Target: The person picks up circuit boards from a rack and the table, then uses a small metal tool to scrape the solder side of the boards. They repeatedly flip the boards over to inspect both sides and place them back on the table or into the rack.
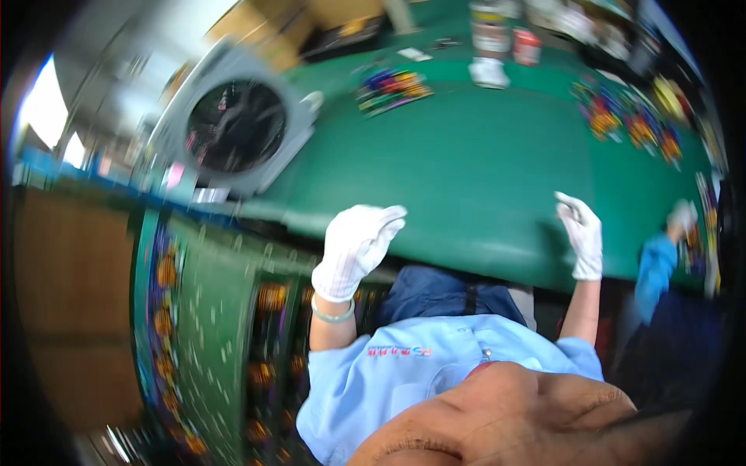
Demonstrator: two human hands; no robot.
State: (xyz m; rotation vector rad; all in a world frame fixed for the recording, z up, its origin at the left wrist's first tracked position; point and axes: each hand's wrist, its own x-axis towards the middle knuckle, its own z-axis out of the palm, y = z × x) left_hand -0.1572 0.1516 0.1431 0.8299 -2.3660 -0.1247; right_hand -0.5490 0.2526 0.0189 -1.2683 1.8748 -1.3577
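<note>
My left hand (353, 250), in a white glove, is raised at the table's near edge. Its fingers are loosely bent and slightly apart, pointing right, and nothing shows in them. A pale bracelet (332, 312) circles that wrist. Over the right part of the green table (466, 163) is my right hand (583, 235), gloved too, its fingers half curled with a gap between them and no object visible there. A bundle of colourful wired parts (391, 89) lies farther off, apart from both hands. Motion blurs the picture.
A grey fan (237, 124) stands at the table's left. Green trays (210, 311) of wired coil parts are at my left side. More wired bundles (622, 120) lie far right. A co-worker's gloved hand (682, 217) is at the right edge. A red can (526, 48) stands at the back.
</note>
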